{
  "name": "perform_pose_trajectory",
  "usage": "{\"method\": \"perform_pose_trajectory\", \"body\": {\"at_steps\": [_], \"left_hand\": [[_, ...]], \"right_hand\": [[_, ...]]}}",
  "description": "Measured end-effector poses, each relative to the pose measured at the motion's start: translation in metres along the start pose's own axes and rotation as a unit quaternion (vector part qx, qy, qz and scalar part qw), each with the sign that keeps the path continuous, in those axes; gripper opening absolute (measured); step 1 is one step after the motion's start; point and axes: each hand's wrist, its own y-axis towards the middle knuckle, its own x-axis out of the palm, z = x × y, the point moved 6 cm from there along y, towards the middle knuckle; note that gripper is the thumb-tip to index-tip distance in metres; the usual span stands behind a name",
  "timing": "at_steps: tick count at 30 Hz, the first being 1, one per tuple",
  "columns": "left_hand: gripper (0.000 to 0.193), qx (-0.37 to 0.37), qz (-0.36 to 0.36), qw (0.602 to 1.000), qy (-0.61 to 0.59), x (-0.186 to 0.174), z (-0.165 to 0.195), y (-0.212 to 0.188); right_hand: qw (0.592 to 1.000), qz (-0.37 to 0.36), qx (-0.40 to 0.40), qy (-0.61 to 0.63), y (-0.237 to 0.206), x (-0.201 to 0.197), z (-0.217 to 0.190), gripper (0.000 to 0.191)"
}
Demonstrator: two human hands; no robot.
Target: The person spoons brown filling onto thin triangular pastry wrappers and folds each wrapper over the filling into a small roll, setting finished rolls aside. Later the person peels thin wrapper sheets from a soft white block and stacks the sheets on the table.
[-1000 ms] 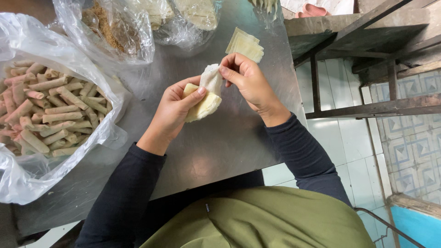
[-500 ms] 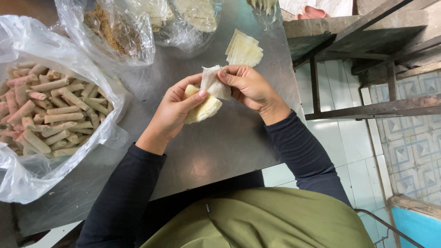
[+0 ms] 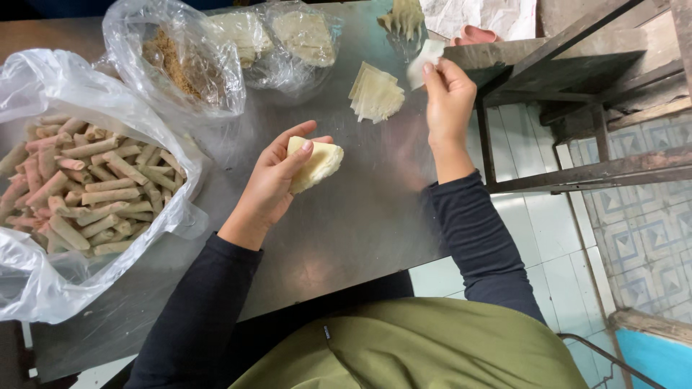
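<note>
My left hand [image 3: 277, 176] holds a stack of pale yellow wrapper sheets [image 3: 317, 163] above the steel table [image 3: 360, 230]. My right hand [image 3: 448, 97] is stretched out to the far right of the table, pinching a single thin wrapper sheet [image 3: 423, 63] between thumb and fingers. A small pile of separated wrapper sheets [image 3: 375, 94] lies on the table just left of that hand.
A big clear plastic bag [image 3: 43, 281] of several rolled spring rolls [image 3: 86, 184] sits at the left. Bags of brown filling [image 3: 169, 61] and pale wrappers [image 3: 303, 36] stand at the back. A metal frame [image 3: 577, 173] and tiled floor [image 3: 649, 238] lie to the right.
My right hand peeled one sheet off the stack and carried it away to the far right, beside the pile. My left hand lowered a little with the stack.
</note>
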Motion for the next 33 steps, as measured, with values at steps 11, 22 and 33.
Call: {"method": "perform_pose_trajectory", "body": {"at_steps": [11,22,33], "left_hand": [[0.057,0.017,-0.007,1.000,0.014,0.001,0.003,-0.001],[0.058,0.018,-0.004,1.000,0.023,0.003,0.003,-0.002],[0.058,0.012,-0.001,0.999,0.035,0.003,0.003,-0.003]], "right_hand": [[0.840,-0.172,-0.322,-0.402,-0.050,0.042,-0.054,0.018],[0.862,-0.230,-0.262,-0.367,-0.059,0.043,-0.050,0.014],[0.859,-0.252,-0.261,-0.360,-0.060,0.047,-0.054,0.011]]}}
